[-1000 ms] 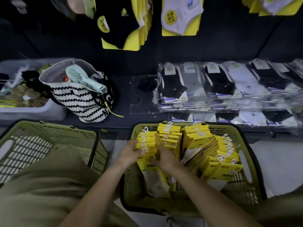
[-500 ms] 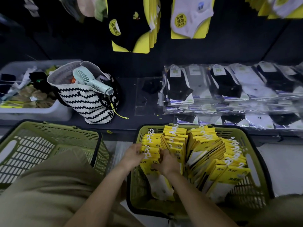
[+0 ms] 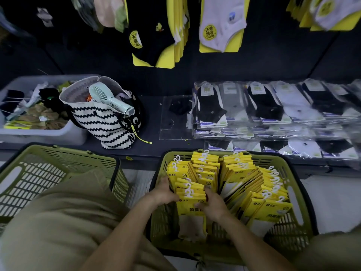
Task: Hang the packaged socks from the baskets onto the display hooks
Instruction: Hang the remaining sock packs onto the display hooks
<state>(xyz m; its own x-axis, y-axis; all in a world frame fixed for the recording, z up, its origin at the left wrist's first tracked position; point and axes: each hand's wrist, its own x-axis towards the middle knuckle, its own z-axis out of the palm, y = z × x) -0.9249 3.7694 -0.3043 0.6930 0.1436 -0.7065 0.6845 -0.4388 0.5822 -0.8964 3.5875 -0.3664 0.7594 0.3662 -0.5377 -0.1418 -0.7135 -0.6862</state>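
Packaged socks (image 3: 240, 173) on yellow cards with white plastic hangers stood in tight rows inside the right basket (image 3: 298, 196), a green one just in front of the dark shelf (image 3: 156, 106). Watching from my remote seat, I saw both hands down in that basket near its left wall, one on each side of a front bundle (image 3: 192, 194) of those packs. The left hand (image 3: 163, 193) had its fingers curled against the bundle's left edge. The right hand (image 3: 214, 207) sat at the right edge with its fingers bent over the front card, so the bundle was clamped between the two. A pale sock showed below the front card, low in the basket; I could not tell whether the bundle was lifted off the basket floor. The other rows lay just to the right of my right hand, leaning toward the far wall. The left basket (image 3: 39, 173), also green, stood beside it, partly behind my khaki-clad knee (image 3: 64, 222). On the shelf sat a striped bag (image 3: 105, 124) with a small handheld fan (image 3: 109, 100) poking out, a grey bin (image 3: 39, 132) of loose items to its left, and clear-wrapped socks (image 3: 263, 108) laid out to its right. Above them hung black socks (image 3: 148, 36) and white socks (image 3: 220, 26) on yellow cards.
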